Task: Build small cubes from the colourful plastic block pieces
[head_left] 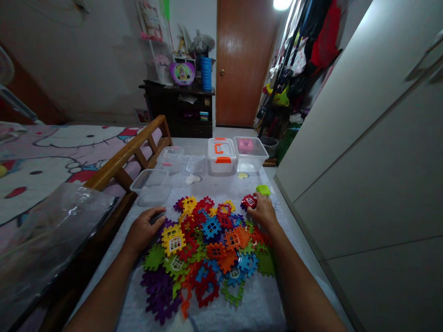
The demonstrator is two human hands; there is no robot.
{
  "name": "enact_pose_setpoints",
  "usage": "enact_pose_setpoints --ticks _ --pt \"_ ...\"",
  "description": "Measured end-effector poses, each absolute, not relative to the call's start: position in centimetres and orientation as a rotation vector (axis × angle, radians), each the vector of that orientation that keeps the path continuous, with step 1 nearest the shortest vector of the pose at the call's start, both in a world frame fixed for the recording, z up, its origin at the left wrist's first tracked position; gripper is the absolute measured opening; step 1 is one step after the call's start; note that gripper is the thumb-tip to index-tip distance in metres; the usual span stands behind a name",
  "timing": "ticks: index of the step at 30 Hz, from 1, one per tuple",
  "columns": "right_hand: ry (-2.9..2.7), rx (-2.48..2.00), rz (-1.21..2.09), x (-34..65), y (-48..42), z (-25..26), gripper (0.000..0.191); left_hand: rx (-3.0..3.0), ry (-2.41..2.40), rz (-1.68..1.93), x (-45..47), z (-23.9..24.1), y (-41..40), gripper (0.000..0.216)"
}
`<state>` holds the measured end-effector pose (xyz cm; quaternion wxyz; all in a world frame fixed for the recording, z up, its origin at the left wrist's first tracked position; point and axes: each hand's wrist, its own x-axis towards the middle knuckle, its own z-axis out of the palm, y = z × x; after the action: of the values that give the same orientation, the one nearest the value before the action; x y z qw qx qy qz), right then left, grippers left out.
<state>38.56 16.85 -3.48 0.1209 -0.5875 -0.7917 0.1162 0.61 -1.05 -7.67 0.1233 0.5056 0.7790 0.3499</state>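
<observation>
The cloth (129,306) bears one box (221,154), seemingly four tubs (254,162) (one with a pink item (245,145) inside) and heaped pieces (226,263). The left hand (145,228) rests open; the right hand (265,212) grips one red piece (248,201).

The pile of pieces (216,251) lies on the worktop (259,304), with the left hand (145,228) at its left side and the right hand (265,210) at its back right corner. Behind the pile stands a box with a lid (221,159). An open box (251,163) is just to its right, and more boxes (150,184) sit to its left. The bed (79,138) is left of the worktop, the cupboard (346,161) right. The door (245,60) is far behind.
</observation>
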Motion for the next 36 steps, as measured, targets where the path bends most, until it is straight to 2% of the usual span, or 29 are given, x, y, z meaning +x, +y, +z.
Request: enact_pose_setpoints --ticks 17,22,27,33,36 --pt "-2.620 -1.736 0.326 39.2 14.7 -2.1 0.032 1.494 2.281 0.990 0.7 -7.4 -1.1 0.049" --pt "-2.527 -1.766 0.361 39.3 15.2 -1.5 0.041 1.506 2.272 1.017 0.5 -7.6 -1.1 0.049" --pt "-2.303 -1.902 0.222 37.7 16.8 -2.0 0.056 1.523 2.285 1.013 0.6 -7.5 -1.1 0.047" --pt "-2.281 -1.944 0.139 37.4 17.0 -3.4 0.050 1.518 2.297 1.019 0.5 -7.7 -1.0 0.048" --pt "-2.290 -1.929 0.132 37.8 17.0 -3.5 0.054 1.509 2.286 1.012 0.4 -7.8 -1.0 0.048"
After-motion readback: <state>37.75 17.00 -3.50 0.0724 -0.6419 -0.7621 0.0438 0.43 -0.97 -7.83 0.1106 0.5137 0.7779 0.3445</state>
